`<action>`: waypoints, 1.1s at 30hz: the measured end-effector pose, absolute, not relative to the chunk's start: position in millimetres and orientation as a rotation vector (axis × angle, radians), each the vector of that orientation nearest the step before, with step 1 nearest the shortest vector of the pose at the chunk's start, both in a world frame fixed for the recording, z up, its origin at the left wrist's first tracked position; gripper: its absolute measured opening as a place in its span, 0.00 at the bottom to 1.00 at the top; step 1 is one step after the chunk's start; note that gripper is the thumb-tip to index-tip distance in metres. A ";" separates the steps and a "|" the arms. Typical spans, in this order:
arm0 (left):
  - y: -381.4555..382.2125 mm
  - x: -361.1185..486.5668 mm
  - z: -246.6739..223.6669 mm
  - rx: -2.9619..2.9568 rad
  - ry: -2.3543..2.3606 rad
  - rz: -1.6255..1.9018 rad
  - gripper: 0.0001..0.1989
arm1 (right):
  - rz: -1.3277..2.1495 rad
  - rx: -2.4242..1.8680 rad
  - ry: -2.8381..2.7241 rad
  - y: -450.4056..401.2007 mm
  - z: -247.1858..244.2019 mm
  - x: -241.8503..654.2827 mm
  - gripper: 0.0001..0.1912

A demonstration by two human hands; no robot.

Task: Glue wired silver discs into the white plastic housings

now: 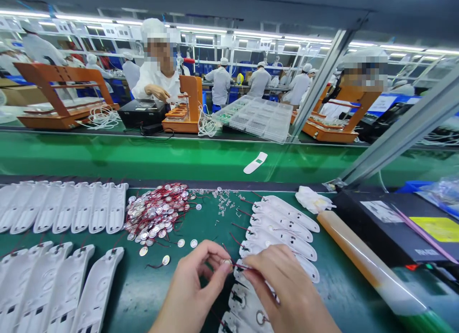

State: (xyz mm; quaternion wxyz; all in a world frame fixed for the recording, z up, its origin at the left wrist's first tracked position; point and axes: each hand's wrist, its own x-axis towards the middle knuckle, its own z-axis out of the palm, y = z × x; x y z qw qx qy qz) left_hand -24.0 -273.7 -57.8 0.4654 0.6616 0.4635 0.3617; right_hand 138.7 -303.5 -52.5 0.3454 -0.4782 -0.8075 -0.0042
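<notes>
Near the middle of the bench, my left hand (204,275) pinches a small round piezo disc (228,262) between thumb and forefinger. My right hand (283,285) is closed on the disc's thin red wires, with its fingertips a little right of the disc. Under and behind the right hand lies a row of white plastic shells (283,213) with red wires sticking out at their left ends. To the left of my hands is a heap of similar wired discs (158,211). A few loose discs (165,260) lie in front of that heap.
More white shells (96,287) stand in two rows at left. Tiny clear parts (224,201) are scattered behind my hands. At right are a film roll (369,261), a black box (387,228) and crumpled white paper (313,199). One shell (256,163) lies on the green belt (179,154); co-workers sit beyond.
</notes>
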 end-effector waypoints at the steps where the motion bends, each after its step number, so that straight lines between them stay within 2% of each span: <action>1: -275.2 -24.2 -61.9 1.729 1.140 0.878 0.06 | -0.045 -1.222 -2.072 -304.8 -57.9 137.7 0.08; 5: -277.7 -28.0 -79.1 2.221 1.095 0.761 0.08 | -0.058 -1.179 -2.080 -305.0 -63.0 143.8 0.10; 8: -268.7 -37.1 -85.2 2.405 1.311 0.599 0.10 | 0.017 -1.297 -2.108 -290.4 -51.0 169.9 0.07; 12: -248.9 -53.6 -87.6 2.514 1.719 0.242 0.11 | -0.191 -1.688 -1.922 -254.5 -47.1 222.4 0.06; 16: -241.4 -61.1 -90.9 2.447 1.752 0.088 0.15 | -0.167 -1.878 -1.908 -231.7 -62.9 248.4 0.07; 24: -242.7 -61.9 -87.1 2.389 1.712 0.225 0.13 | -0.098 -1.981 -1.917 -228.5 -73.7 240.7 0.07; 33: -245.5 -61.2 -84.8 2.296 1.698 0.685 0.11 | -0.078 -2.026 -1.941 -226.0 -74.9 239.8 0.06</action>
